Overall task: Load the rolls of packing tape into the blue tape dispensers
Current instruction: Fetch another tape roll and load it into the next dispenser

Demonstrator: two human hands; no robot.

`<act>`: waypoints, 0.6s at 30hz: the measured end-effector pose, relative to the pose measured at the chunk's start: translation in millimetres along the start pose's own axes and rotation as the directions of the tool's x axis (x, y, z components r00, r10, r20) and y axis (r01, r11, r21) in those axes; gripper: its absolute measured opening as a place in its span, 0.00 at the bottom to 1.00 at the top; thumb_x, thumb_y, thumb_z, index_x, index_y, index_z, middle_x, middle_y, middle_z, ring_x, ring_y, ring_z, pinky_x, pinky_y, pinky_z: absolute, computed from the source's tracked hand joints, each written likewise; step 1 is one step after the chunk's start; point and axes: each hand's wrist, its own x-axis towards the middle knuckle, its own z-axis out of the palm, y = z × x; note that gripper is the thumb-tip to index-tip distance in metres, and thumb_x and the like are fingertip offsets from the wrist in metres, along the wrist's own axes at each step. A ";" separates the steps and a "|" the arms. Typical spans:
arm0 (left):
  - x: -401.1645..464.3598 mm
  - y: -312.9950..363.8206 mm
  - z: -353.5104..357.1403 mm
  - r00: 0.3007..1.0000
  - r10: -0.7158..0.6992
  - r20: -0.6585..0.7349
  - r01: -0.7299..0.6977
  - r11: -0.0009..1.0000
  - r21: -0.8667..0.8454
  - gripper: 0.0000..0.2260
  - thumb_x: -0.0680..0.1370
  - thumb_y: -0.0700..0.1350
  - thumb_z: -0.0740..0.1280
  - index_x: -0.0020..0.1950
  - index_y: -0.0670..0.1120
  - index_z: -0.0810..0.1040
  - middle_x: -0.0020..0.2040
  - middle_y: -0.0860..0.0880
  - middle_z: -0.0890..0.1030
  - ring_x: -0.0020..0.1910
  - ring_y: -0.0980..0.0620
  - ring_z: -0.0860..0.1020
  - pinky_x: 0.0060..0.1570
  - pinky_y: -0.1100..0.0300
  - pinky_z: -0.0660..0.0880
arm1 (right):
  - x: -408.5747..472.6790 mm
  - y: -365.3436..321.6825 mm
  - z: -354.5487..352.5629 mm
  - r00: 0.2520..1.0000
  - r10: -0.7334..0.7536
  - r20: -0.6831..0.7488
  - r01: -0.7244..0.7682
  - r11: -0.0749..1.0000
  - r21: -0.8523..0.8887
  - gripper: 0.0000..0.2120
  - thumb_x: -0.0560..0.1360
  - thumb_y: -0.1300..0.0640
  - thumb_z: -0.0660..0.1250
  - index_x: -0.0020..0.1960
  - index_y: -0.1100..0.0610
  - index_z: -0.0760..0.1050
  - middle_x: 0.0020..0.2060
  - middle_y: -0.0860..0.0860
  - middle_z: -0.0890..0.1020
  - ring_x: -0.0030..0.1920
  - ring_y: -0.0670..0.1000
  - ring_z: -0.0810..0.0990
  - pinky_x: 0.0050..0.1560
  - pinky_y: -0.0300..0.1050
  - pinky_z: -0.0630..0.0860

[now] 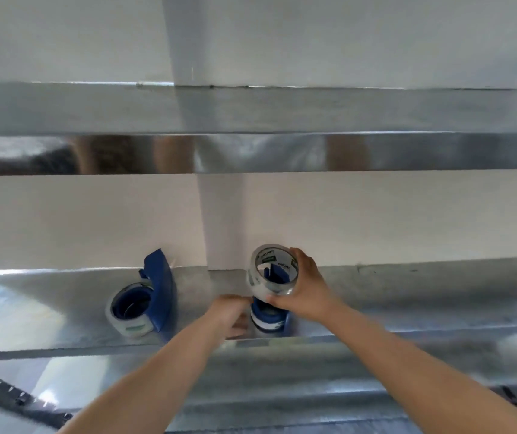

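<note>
We face a white wall (376, 214) with a white pillar (219, 214). A shiny steel shelf (251, 114) runs above our steel worktop (407, 296).

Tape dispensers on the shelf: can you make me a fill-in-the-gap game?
1. The right hand holds a roll of ____.
2. The dispensers' colour is ____.
3. The dispenser on the left already has a ____ in it.
4. Everything sits on a shiny ____ shelf.

Missing words: tape; blue; roll; metal
</note>
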 end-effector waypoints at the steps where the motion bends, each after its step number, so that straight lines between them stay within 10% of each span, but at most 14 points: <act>1: 1.2 -2.5 3.2 0.999 -0.006 0.042 0.004 0.999 0.043 0.08 0.75 0.44 0.67 0.49 0.41 0.76 0.38 0.46 0.77 0.38 0.49 0.77 0.37 0.57 0.76 | -5.2 -2.1 2.2 0.999 0.024 -0.031 -0.023 1.000 0.011 0.42 0.58 0.46 0.77 0.66 0.51 0.62 0.56 0.49 0.68 0.55 0.45 0.68 0.55 0.37 0.66; 4: 12.1 -7.1 13.5 0.994 -0.049 0.099 0.043 0.997 0.060 0.16 0.74 0.47 0.68 0.57 0.40 0.74 0.39 0.45 0.78 0.37 0.49 0.75 0.35 0.57 0.74 | -14.5 -6.8 11.4 0.993 0.087 -0.080 -0.085 0.996 0.035 0.42 0.56 0.46 0.78 0.65 0.52 0.63 0.60 0.51 0.71 0.57 0.47 0.70 0.56 0.36 0.67; 12: 14.5 -6.5 25.9 0.985 -0.114 0.128 0.128 0.986 -0.108 0.07 0.75 0.41 0.67 0.39 0.42 0.73 0.32 0.45 0.75 0.26 0.52 0.69 0.27 0.62 0.65 | -14.3 1.4 17.3 0.979 0.149 -0.139 -0.140 0.988 0.072 0.44 0.51 0.43 0.77 0.63 0.51 0.64 0.58 0.51 0.73 0.59 0.49 0.74 0.61 0.44 0.74; 18: 10.7 -0.6 26.3 0.983 -0.072 0.169 0.115 0.957 -0.265 0.04 0.74 0.37 0.68 0.42 0.42 0.73 0.38 0.44 0.77 0.37 0.50 0.75 0.36 0.60 0.71 | -14.5 15.7 6.1 0.982 0.138 -0.132 -0.115 0.979 0.169 0.40 0.56 0.50 0.79 0.63 0.53 0.65 0.57 0.49 0.72 0.55 0.45 0.73 0.49 0.28 0.69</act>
